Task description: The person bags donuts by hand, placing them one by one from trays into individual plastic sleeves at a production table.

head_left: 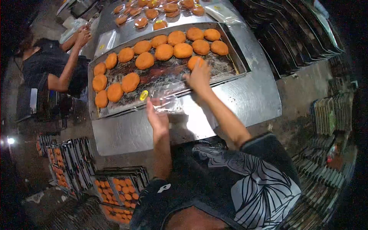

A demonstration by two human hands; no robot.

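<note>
A dark baking tray (153, 76) lies on the metal table, with several round orange-brown buns (164, 52) in it. My right hand (200, 76) is over the tray's right part, its fingers closed on one bun (195, 63). Near the tray's front edge, my left hand (157, 115) holds a clear plastic bag (168, 102) with a yellow label (143, 95). The bag looks empty, its far side lying over the tray's edge.
Bagged buns (151, 13) lie at the table's back, beside a stack of clear bags (222, 14). A co-worker (53, 65) is at the left. Dark trays (295, 34) stand at the right; racks of bun-filled trays (124, 189) are at lower left.
</note>
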